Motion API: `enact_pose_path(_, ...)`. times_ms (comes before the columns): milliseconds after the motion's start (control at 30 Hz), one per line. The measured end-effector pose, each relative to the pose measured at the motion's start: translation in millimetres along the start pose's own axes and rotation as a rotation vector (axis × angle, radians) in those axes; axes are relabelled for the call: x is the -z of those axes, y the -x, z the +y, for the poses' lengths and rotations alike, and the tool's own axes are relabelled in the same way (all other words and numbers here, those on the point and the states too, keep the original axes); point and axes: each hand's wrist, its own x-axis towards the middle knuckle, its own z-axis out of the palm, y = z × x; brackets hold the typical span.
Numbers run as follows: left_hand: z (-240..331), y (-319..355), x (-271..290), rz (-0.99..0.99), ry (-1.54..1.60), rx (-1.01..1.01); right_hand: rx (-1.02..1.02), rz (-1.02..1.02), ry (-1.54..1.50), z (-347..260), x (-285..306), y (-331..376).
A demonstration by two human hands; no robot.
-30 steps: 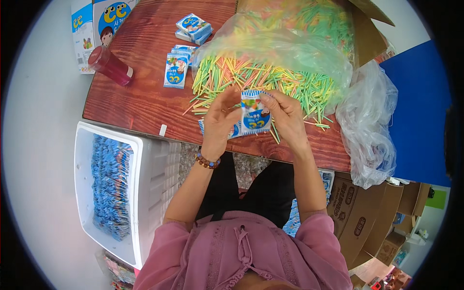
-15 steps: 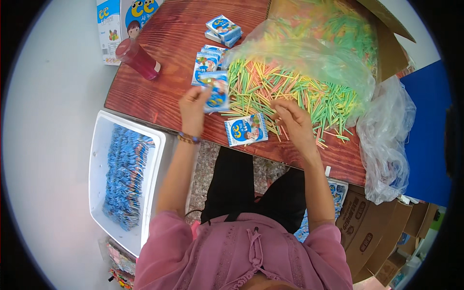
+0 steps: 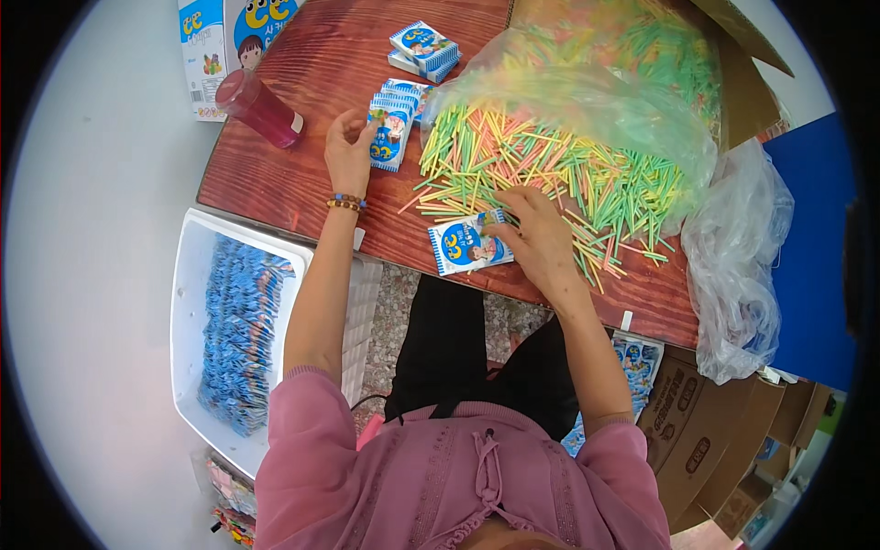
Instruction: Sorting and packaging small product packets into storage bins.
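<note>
seemingly stacking: left hand (image 3: 347, 158) loose by packet stack (image 3: 391, 137) left of stick pile (image 3: 541, 156); right hand (image 3: 543, 240) pinches nearside packet (image 3: 461, 246); lift needed.

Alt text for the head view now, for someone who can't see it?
A person's right hand is over the right end of a blue-and-white packet on a wooden table; the open left hand is beside overlapping similar packets. Pastel sticks spill from a clear bag, and a filled white bin stands at left.
</note>
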Motion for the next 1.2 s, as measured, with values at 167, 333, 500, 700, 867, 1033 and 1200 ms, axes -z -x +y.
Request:
enact_pose_path(167,59,69,12,-0.289,-0.205,-0.098,0.069,-0.035,0.277,15,-5,-11)
enact_pose_path(333,96,137,20,-0.528,-0.551,-0.298,0.025,-0.059,0.134,18,-10,-16)
enact_pose_path(500,78,137,12,-0.443,-0.426,-0.252,0.042,0.002,0.087,23,-17,-17)
enact_pose_path(700,83,133,14,-0.432,-0.472,-0.36,0.159,0.181,0.093,25,-15,-22)
enact_pose_path(867,101,133,5,-0.322,-0.217,-0.231,0.056,0.106,-0.321,31,-6,-22)
enact_pose_path(1033,112,132,-2,-0.556,0.458,0.313,-0.234,-0.068,-0.928,24,2,-15)
enact_pose_path(1200,131,148,-6,-0.392,0.634,0.419,-0.347,-0.11,-0.919,13,3,4)
